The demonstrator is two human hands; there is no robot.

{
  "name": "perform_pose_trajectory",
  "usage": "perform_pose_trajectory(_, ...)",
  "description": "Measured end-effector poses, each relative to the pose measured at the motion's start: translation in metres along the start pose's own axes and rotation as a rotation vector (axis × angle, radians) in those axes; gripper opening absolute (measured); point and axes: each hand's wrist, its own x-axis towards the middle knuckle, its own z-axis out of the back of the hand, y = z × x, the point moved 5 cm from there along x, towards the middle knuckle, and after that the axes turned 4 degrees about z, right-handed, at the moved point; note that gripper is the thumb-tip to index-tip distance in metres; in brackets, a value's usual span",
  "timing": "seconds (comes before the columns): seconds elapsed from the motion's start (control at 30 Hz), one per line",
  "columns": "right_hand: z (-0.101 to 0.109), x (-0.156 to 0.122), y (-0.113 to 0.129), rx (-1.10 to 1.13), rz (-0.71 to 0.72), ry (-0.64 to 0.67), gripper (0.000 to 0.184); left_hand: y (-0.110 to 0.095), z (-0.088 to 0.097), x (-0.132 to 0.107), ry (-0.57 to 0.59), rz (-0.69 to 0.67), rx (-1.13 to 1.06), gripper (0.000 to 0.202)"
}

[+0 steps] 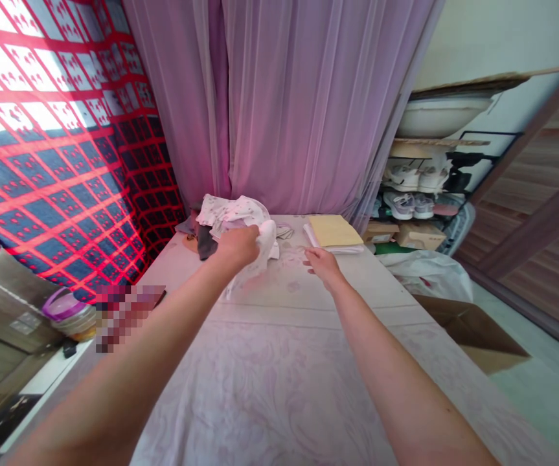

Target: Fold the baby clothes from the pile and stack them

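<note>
My left hand (241, 246) is closed on a thin white cloth (263, 249), which hangs down toward the bed. Just behind it lies a rumpled heap of clothes (233, 210), mostly white with small dark marks, with dark grey fabric (206, 243) underneath. Over the bed to the right, my right hand (322, 264) is held with its fingers apart and nothing in them. Close beyond the right hand, a folded yellow cloth (335, 230) rests on folded white cloth (357, 248).
The bed (260, 388) has a pale patterned cover. Purple curtains (284, 97) hang behind it, and a red-and-blue patterned cloth (65, 162) on the left. Along the right stand a shoe rack with sneakers (403, 204), a plastic bag (429, 272) and an open cardboard box (473, 330).
</note>
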Motion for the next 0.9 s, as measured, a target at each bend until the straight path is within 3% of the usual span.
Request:
perform_pose_trajectory(0.07, -0.006, -0.006, -0.007, 0.024, -0.031, -0.001, 0.032, -0.017, -0.009, -0.021, -0.042, -0.114, 0.257, 0.033)
perform_pose_trajectory(0.17, -0.016, -0.017, -0.025, 0.009, -0.068, 0.004, 0.034, -0.027, -0.063, -0.066, 0.03, -0.211, 0.401, 0.032)
perform_pose_trajectory(0.27, -0.021, -0.027, -0.048, -0.074, -0.09, 0.016, 0.035, -0.017, -0.123, -0.106, 0.19, -0.23, 0.36, 0.025)
perform_pose_trajectory(0.33, -0.023, -0.032, -0.059, -0.162, -0.088, 0.029, 0.035, -0.003, -0.143, -0.12, 0.225, -0.218, 0.256, 0.027)
perform_pose_trajectory(0.5, -0.033, -0.04, -0.057, -0.399, -0.032, 0.07, 0.033, 0.043, -0.141, -0.107, 0.078, -0.219, 0.111, 0.031)
perform_pose_trajectory(0.67, -0.05, -0.05, -0.042, -0.631, 0.047, 0.142, 0.036, 0.081, -0.158, -0.09, 0.066, -0.234, 0.17, 0.062)
perform_pose_trajectory(0.77, -0.055, -0.054, -0.04, -0.796, 0.118, 0.178, 0.033, 0.088, -0.171, -0.09, 0.08, -0.245, 0.172, 0.069)
perform_pose_trajectory(0.9, -0.052, -0.054, -0.041, -0.827, 0.112, 0.19, 0.033, 0.089, -0.176, -0.092, 0.099, -0.273, 0.154, 0.069)
